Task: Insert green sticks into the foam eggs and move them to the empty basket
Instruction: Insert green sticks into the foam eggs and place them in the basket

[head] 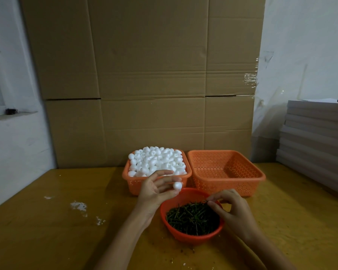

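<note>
The foam egg (177,185) sits just below the frame's centre, held at the fingertips of the left hand (158,189); it looks nearly round from here, so its long axis and pointed end cannot be told. It lies at the right end of that hand, past the palm, with the thumb under it and the other fingers spread loosely above. It hangs over the gap between the full basket (133,182) and the red bowl (183,238), just above the bowl's far rim.

The green sticks (192,219) lie heaped in the bowl, pointing every way, with no common axis. The right hand (230,208) rests over the bowl's right rim, thumb and forefinger closed in a narrow pinch on sticks at the heap's upper right edge; a short end pokes left from the fingertips.

The 2 orange baskets stand side by side, touching or nearly so, behind the bowl. The empty basket (261,178) is on the right, its open top unobstructed above the right hand. Bare table (66,230) spreads to the lower left, with white crumbs (78,206) on it. A cardboard sheet (144,75) closes the back and stacked boards (316,133) stand along the right edge
</note>
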